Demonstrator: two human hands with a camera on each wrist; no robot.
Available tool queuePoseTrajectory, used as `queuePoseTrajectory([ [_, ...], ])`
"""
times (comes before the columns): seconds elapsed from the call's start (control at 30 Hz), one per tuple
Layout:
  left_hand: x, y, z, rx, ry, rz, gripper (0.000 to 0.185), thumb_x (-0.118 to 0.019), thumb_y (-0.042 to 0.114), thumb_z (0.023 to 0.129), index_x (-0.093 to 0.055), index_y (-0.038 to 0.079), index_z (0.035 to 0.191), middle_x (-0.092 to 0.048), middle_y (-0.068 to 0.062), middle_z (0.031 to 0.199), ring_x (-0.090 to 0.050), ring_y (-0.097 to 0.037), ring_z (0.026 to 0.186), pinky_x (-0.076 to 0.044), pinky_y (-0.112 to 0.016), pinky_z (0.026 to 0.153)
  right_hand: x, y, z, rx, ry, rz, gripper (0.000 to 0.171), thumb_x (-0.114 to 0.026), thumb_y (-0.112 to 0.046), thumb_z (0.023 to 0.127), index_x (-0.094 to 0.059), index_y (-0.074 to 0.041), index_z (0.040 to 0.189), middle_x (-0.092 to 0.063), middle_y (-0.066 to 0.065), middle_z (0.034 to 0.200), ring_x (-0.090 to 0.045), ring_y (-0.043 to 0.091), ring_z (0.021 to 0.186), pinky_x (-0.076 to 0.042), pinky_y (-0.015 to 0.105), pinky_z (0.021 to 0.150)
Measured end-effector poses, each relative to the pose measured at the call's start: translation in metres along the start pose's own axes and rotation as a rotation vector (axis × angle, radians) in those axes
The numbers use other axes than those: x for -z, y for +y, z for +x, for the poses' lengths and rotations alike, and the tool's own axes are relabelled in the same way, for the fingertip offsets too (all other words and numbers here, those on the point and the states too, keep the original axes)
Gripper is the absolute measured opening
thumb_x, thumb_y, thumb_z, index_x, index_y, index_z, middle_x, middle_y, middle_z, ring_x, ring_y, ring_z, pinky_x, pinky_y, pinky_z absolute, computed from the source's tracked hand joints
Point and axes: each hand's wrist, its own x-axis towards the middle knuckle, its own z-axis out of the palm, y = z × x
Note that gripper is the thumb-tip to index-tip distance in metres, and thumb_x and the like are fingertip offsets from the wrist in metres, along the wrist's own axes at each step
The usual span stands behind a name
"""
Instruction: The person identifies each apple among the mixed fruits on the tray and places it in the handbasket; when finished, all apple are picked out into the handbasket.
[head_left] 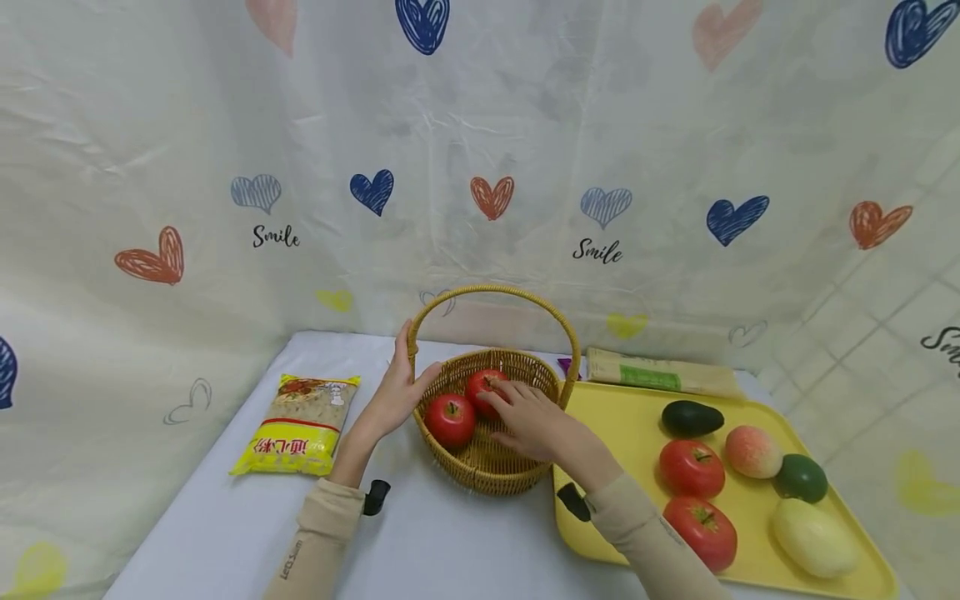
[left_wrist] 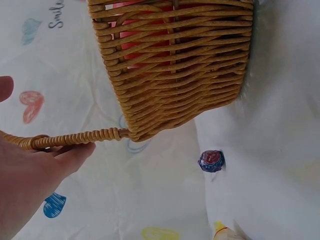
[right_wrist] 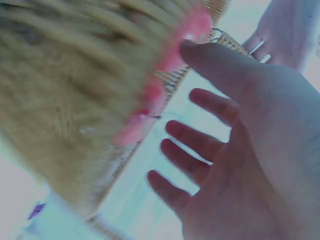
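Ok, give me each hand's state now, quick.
Left hand: holds the basket by its handle base.
Right hand: open, fingers spread, fingertips on a tomato.

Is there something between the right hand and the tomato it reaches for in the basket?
Nothing visible. The right hand is over the basket, fingertips at the rear tomato. The handle arches above and the left hand holds the handle's left end, both clear of the reach.

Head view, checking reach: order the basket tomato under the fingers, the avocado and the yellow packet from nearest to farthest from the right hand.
1. Basket tomato, at the fingertips of the right hand.
2. Avocado, right, on the tray.
3. Yellow packet, far left, beyond the basket.
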Motion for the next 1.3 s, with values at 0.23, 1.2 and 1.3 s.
queuePoseTrajectory([
  [0.23, -0.002, -0.004, -0.001, 0.013, 0.005, 0.015, 0.092, -0.056, 0.042, 0.105, 0.011, 0.019, 0.165, 0.004, -0.015, 0.174, -0.008, -0.04, 0.161, -0.017, -0.061, 0.127, -0.022, 0.015, -0.066, -0.015, 0.211, -0.004, 0.06, -0.068, -0.035, 0.099, -0.049, -0.011, 0.15, -0.046, 0.019, 0.156, -0.044, 0.04, 0.145, -0.039, 0.06, 0.117],
  [1.2, 0.001, 0.001, -0.002, 0.018, -0.017, -0.014, 0.092, -0.056, 0.037, 0.106, 0.013, 0.024, 0.164, -0.006, -0.025, 0.171, -0.017, -0.042, 0.158, -0.026, -0.067, 0.122, -0.077, 0.063, -0.235, -0.421, 0.316, -0.003, 0.07, -0.076, -0.049, 0.089, -0.054, -0.017, 0.147, -0.047, 0.011, 0.157, -0.041, 0.036, 0.141, -0.041, 0.065, 0.105],
  [1.3, 0.002, 0.001, -0.002, 0.025, -0.021, -0.007, 0.093, -0.056, 0.04, 0.105, 0.014, 0.024, 0.164, -0.009, -0.026, 0.17, -0.018, -0.042, 0.158, -0.027, -0.067, 0.122, -0.076, 0.062, -0.234, -0.443, 0.272, 0.003, 0.07, -0.078, -0.048, 0.088, -0.055, -0.017, 0.146, -0.047, 0.012, 0.156, -0.043, 0.038, 0.139, -0.046, 0.069, 0.099],
])
